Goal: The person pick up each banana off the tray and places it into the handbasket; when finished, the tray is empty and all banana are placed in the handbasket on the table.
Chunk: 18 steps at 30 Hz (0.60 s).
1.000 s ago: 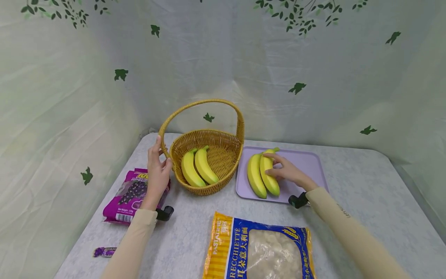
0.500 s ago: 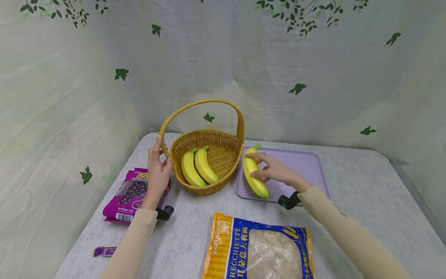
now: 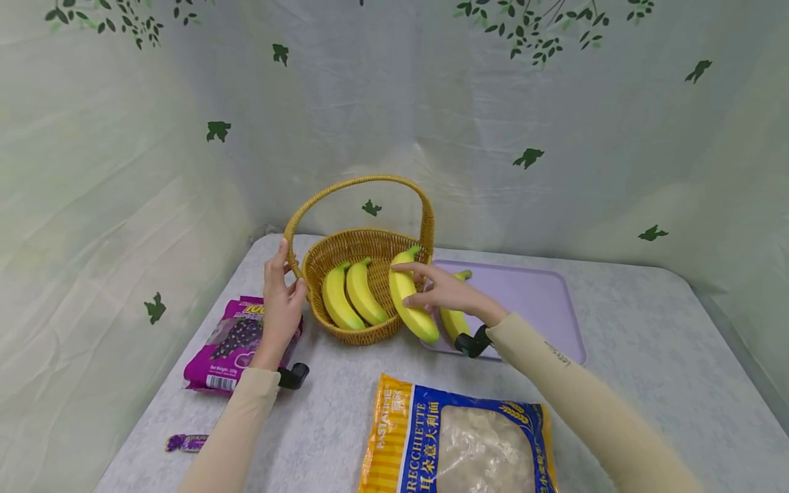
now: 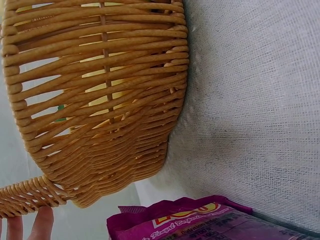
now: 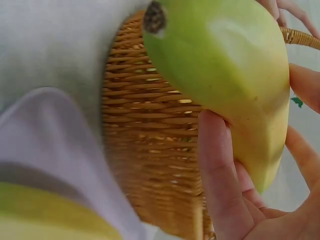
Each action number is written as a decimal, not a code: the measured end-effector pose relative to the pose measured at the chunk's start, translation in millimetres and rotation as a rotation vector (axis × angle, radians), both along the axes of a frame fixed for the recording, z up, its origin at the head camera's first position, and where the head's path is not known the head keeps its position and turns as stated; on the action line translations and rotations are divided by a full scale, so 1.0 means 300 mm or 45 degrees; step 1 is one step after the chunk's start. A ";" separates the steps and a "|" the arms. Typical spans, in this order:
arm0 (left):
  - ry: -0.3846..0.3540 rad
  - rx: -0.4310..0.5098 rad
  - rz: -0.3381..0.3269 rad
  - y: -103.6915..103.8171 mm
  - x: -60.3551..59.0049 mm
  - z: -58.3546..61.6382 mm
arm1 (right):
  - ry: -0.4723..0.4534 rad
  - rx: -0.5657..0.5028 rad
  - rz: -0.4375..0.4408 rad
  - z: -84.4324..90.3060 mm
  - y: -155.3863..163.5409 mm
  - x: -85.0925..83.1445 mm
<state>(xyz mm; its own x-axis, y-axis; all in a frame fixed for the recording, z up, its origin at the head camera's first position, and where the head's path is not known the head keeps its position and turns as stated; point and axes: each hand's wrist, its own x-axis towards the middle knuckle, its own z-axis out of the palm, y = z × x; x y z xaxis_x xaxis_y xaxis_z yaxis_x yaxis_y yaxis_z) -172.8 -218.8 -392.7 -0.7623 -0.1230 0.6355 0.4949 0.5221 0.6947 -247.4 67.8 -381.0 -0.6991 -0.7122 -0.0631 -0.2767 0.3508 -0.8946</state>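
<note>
Above the basket (image 3: 370, 274) rim, right hand (image 3: 445, 293) pinches a banana (image 3: 409, 300); left hand (image 3: 280, 305) grips the handle.

A grey table (image 3: 622, 356) bears a wicker basket (image 3: 364, 335), lilac tray (image 3: 542, 301), pasta bag (image 3: 456, 445), purple packet (image 3: 231, 346) and small purple wrapper (image 3: 185, 443).

Yellow banana (image 3: 409, 298) — tilted, beside basket (image 3: 370, 257)
</note>
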 end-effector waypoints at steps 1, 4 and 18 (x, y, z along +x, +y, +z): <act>0.001 0.001 -0.001 0.000 0.000 0.000 | 0.004 -0.002 0.002 0.005 -0.015 -0.008; 0.002 0.006 -0.002 -0.001 0.002 -0.001 | 0.009 -0.019 0.012 0.015 -0.058 -0.035; -0.015 0.017 0.002 -0.003 0.005 0.000 | 0.139 0.055 -0.089 0.012 -0.199 -0.130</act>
<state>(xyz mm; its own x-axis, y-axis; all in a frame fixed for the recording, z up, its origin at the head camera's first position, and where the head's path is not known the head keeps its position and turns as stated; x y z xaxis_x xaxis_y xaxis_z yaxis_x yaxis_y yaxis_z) -171.4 -219.6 -392.9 -0.7695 -0.1330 0.6246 0.4856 0.5134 0.7076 -286.3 8.0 -377.4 -0.7516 -0.6595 -0.0136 -0.3447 0.4103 -0.8443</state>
